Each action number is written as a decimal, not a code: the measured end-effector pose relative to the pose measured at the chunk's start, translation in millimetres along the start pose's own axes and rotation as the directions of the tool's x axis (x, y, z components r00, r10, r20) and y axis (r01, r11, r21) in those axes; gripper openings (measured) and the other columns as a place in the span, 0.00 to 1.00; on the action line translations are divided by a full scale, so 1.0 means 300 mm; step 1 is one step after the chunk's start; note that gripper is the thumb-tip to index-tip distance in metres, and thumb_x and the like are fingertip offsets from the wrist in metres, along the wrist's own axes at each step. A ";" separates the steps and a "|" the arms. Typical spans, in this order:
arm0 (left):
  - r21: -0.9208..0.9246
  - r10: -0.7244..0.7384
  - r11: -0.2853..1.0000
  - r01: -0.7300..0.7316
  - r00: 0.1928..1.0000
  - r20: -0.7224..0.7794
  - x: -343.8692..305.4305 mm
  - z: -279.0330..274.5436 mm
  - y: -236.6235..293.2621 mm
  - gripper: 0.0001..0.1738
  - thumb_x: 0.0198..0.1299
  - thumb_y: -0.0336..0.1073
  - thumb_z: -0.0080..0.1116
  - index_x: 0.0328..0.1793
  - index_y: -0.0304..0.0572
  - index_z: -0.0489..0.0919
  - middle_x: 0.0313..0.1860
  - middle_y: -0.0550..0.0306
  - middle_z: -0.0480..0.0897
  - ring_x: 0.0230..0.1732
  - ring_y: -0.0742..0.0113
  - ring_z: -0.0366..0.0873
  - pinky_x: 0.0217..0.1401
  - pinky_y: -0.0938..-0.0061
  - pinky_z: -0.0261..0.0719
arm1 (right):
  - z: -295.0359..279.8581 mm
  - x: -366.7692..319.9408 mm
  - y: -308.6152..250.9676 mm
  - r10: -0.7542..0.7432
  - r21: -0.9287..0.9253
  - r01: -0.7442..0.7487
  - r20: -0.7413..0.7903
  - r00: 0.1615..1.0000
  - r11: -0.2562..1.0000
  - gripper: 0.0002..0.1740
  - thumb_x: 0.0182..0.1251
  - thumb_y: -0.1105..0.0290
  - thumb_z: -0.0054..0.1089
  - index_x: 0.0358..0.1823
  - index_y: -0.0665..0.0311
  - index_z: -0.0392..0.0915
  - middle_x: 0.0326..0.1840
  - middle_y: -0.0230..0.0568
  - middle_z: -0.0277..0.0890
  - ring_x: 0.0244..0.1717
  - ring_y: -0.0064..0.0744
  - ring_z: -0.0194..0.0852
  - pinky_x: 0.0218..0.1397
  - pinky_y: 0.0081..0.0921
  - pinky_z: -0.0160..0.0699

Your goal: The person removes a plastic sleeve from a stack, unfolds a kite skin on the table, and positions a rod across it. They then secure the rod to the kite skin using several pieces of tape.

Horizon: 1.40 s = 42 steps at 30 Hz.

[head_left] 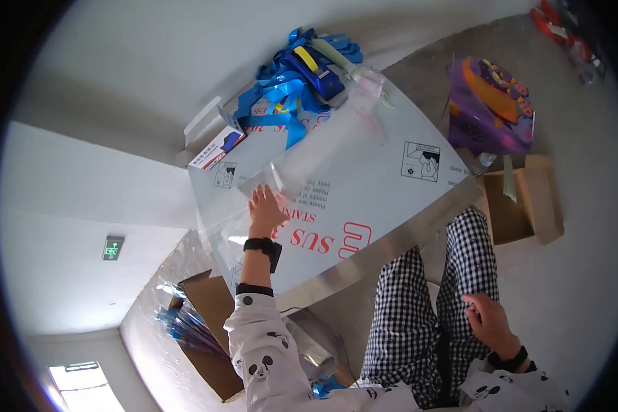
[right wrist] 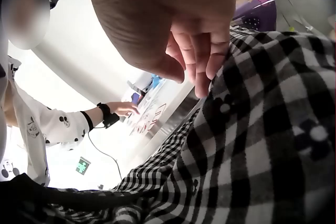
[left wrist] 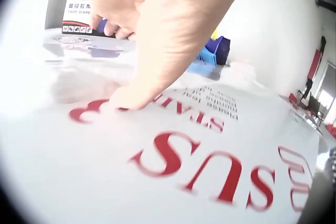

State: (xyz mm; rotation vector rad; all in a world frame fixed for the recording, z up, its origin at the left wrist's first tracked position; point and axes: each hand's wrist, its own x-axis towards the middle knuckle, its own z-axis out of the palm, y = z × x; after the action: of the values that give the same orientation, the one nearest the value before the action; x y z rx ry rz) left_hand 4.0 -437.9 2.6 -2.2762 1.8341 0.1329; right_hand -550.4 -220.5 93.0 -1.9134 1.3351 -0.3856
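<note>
My left hand (head_left: 266, 208) reaches over the table (head_left: 381, 199), whose film carries large red letters. Its fingers are spread, and they lie on clear plastic wrapping (head_left: 316, 147) that stretches toward the far edge. Seen from the left wrist, the thumb (left wrist: 134, 95) points down onto the surface beside the red print. My right hand (head_left: 489, 323) rests on the checked trousers (head_left: 405, 309) at the thigh. In the right wrist view its fingers (right wrist: 202, 58) hang loosely curled and hold nothing.
Blue ribbons (head_left: 271, 93) heap at the far side around a blue tape dispenser (head_left: 325, 84). A tape dispenser box (head_left: 216, 147) stands left of them. Cardboard boxes sit at right (head_left: 549, 199) and lower left (head_left: 209, 302). A purple bag (head_left: 484, 130) lies beyond the right corner.
</note>
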 end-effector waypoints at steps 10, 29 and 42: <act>-0.229 -0.038 0.970 0.075 0.986 0.163 0.244 -0.193 0.136 0.50 0.51 0.73 0.60 0.60 0.29 0.73 0.62 0.32 0.73 0.65 0.42 0.71 0.68 0.57 0.67 | -0.007 0.138 0.045 0.022 0.100 -0.019 -0.026 0.999 0.995 0.16 0.66 0.78 0.55 0.55 0.67 0.72 0.46 0.48 0.81 0.34 0.39 0.83 0.34 0.29 0.82; -0.336 -0.008 0.942 0.019 0.999 0.033 -0.145 -0.075 0.193 0.47 0.36 0.62 0.79 0.55 0.38 0.70 0.50 0.43 0.77 0.54 0.47 0.76 0.53 0.56 0.77 | 0.284 0.264 -0.065 0.154 0.854 -0.487 0.465 0.872 0.183 0.18 0.71 0.73 0.57 0.60 0.69 0.69 0.57 0.51 0.76 0.55 0.37 0.81 0.54 0.28 0.84; -0.418 -0.089 0.903 0.102 0.995 0.049 -0.159 0.036 0.081 0.55 0.29 0.63 0.81 0.55 0.24 0.72 0.49 0.37 0.81 0.51 0.45 0.81 0.52 0.58 0.79 | 0.665 0.772 -0.294 0.139 0.881 -0.400 0.442 0.886 -0.252 0.18 0.69 0.71 0.57 0.58 0.67 0.69 0.56 0.40 0.71 0.56 0.28 0.71 0.62 0.27 0.68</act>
State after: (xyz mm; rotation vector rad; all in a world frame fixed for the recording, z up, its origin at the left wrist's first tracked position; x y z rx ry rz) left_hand -29.4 -394.8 -0.8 -2.6205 1.8131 0.5971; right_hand -272.7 -331.6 -15.6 -0.1299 0.7012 -0.7088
